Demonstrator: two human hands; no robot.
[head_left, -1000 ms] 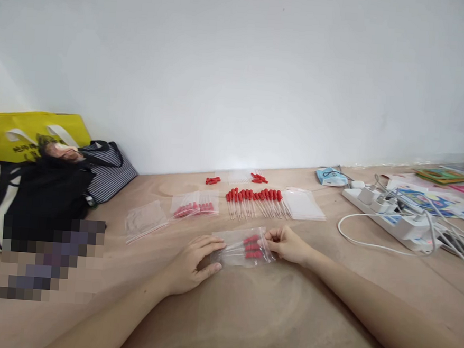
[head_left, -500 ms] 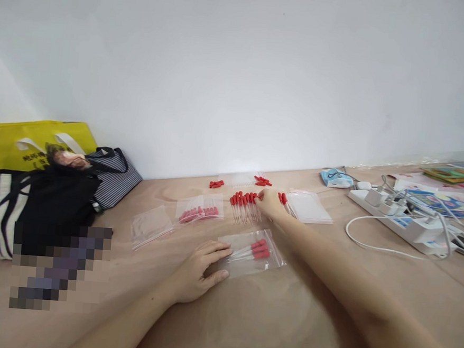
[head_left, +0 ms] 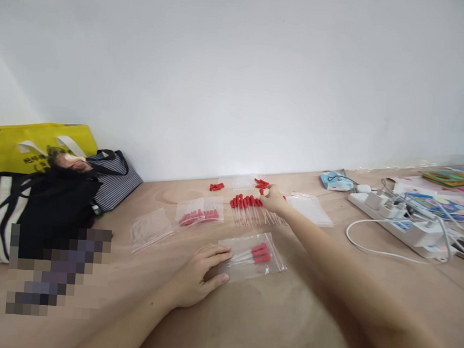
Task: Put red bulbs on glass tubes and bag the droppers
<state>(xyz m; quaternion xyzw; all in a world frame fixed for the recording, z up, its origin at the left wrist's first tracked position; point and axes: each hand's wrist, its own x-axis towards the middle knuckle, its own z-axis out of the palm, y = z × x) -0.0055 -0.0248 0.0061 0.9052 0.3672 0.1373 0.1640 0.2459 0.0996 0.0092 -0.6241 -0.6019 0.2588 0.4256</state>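
My left hand point(head_left: 199, 275) lies flat with fingers apart, its fingertips on the left end of a clear zip bag point(head_left: 244, 273). Inside that bag are several droppers point(head_left: 261, 253) with red rubber bulbs and clear tubes, bulbs toward the right. Farther back, my right hand point(head_left: 274, 201) is closed in a pinch at the red bulb of a dropper point(head_left: 263, 191). A row of red-bulbed droppers point(head_left: 246, 201) lies on the table just left of and below it, tubes toward me. The hand partly covers the row's right part.
Filled bags point(head_left: 199, 214) and an empty zip bag point(head_left: 151, 231) lie left; a stack of bags point(head_left: 311, 208) lies right. Loose red bulbs point(head_left: 217, 187) sit near the wall. A power strip point(head_left: 406, 228) with cables is far right, cloth bags point(head_left: 39, 203) far left.
My right hand has lifted slightly up and to the right from the dropper row, with a red bulb at its fingertips. My left hand stays on the bag.
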